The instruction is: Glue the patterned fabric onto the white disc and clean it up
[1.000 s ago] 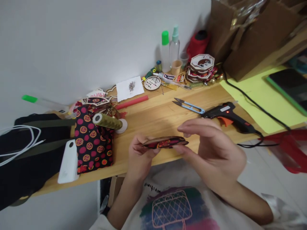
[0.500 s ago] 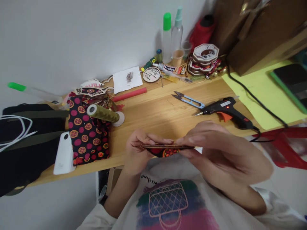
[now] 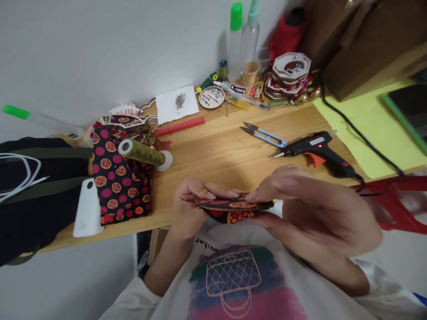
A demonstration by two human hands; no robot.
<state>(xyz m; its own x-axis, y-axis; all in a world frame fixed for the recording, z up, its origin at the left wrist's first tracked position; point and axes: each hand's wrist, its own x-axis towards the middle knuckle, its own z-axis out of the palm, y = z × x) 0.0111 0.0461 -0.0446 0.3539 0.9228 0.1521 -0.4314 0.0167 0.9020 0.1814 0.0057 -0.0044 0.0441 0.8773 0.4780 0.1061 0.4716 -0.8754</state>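
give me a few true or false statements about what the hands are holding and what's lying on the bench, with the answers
1. Both hands pinch one flat piece covered in patterned fabric. True: the left hand and right hand hold the flat fabric-covered piece at opposite ends.
2. The glue gun is in the right hand. False: the glue gun lies on the wooden bench, untouched.
3. The thread snips lie left of the glue gun. True: the thread snips lie just beyond its nozzle.
4. The spool of olive thread stands upright. False: the spool of olive thread lies on its side.
5. The red stick lies on the yellow sheet. False: the red stick lies on bare wood; the yellow sheet is far right.
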